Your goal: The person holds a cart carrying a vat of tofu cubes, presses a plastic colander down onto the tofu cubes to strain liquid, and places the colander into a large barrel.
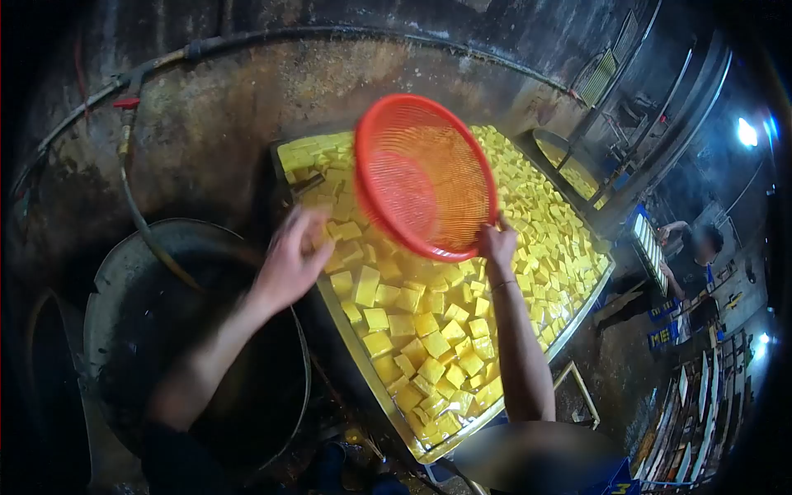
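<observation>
My right hand (pixel 498 241) grips the rim of a round red plastic colander (pixel 404 173). The colander is tipped on its side above a wide metal vat (pixel 360 342), and yellow shows through its mesh. Many yellow blocks (pixel 433 345), which look like tofu cubes, lie in liquid in the vat. Left of the colander and apart from it, my left hand (pixel 289 260) is held over the vat's near-left edge. Its fingers are spread and slightly blurred, with nothing visible in them.
A large dark round tub (pixel 99 305) stands at the left, with a hose (pixel 157 243) hanging into it. Behind the vat is a stained wall (pixel 247 91) with a pipe. At right, a co-worker (pixel 701 247) holds a rack (pixel 650 247). Long slats (pixel 693 404) lie lower right.
</observation>
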`<move>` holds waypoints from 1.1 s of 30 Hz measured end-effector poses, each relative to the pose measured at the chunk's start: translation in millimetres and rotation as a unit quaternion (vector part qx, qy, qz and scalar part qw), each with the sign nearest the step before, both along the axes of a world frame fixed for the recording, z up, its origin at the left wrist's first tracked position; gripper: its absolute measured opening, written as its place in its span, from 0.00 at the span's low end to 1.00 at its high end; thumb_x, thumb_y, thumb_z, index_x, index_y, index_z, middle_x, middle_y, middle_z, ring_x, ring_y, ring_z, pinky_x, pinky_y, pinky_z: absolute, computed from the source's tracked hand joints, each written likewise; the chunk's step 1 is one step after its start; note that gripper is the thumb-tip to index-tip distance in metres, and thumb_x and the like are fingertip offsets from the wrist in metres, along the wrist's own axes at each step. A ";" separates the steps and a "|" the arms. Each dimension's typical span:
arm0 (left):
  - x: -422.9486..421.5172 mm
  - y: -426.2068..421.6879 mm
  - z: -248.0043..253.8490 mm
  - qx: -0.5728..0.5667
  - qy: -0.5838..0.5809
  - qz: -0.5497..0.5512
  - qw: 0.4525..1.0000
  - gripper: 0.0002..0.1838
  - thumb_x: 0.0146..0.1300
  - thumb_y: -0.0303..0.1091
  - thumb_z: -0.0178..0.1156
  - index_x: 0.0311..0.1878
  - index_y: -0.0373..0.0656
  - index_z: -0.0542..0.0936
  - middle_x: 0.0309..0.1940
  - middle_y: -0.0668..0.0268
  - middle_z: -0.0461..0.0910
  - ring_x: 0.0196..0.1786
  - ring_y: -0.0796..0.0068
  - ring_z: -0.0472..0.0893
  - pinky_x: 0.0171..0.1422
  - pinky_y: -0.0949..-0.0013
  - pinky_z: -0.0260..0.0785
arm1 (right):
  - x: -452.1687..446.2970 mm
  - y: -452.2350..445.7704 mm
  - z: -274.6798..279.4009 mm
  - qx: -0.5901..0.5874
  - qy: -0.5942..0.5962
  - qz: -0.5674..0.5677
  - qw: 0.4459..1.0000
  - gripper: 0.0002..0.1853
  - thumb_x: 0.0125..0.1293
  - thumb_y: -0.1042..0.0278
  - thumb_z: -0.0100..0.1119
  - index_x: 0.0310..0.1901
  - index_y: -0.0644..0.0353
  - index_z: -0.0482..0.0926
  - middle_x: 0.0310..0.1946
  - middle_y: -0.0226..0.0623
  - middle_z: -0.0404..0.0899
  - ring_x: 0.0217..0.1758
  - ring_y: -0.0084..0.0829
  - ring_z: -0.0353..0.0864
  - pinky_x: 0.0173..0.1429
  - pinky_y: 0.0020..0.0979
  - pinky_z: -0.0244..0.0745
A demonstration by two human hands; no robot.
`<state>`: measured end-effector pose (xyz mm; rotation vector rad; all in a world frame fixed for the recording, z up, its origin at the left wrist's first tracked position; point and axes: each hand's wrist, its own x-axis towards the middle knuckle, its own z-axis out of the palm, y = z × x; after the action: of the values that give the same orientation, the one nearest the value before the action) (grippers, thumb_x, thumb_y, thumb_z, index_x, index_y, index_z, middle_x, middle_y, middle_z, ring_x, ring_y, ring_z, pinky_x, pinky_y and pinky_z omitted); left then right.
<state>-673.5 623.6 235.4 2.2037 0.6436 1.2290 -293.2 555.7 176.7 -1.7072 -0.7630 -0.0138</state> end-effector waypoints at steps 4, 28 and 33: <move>-78.2 -135.8 -19.8 -0.095 0.060 -0.094 0.989 0.08 0.53 0.24 0.60 0.38 0.37 0.77 0.29 0.65 0.74 0.30 0.76 0.74 0.35 0.73 0.68 | -140.8 -16.6 45.3 0.011 0.060 0.224 0.973 0.27 0.54 0.73 0.56 0.58 0.59 0.67 0.25 0.42 0.79 0.26 0.30 0.78 0.32 0.32 0.73; -227.2 -302.9 -86.1 -0.112 0.510 0.171 0.835 0.34 0.53 0.51 0.62 0.61 0.46 0.68 0.47 0.50 0.77 0.52 0.48 0.74 0.60 0.51 0.63 | -55.4 -630.9 -117.4 -0.384 -0.043 -0.381 0.840 0.39 0.48 0.59 0.66 0.61 0.59 0.61 0.53 0.52 0.66 0.55 0.51 0.67 0.57 0.49 0.65; -220.3 -279.1 -81.7 -0.201 0.501 0.098 0.836 0.29 0.52 0.57 0.62 0.49 0.42 0.80 0.44 0.48 0.79 0.52 0.53 0.76 0.58 0.56 0.66 | -17.7 -708.5 -255.3 -0.296 0.087 -0.332 0.891 0.38 0.47 0.59 0.68 0.59 0.62 0.62 0.47 0.54 0.74 0.50 0.51 0.74 0.55 0.42 0.69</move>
<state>-893.8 344.5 153.7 2.3031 1.3927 -0.1396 -310.9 -152.8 -78.7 -2.4488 0.0037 -0.1075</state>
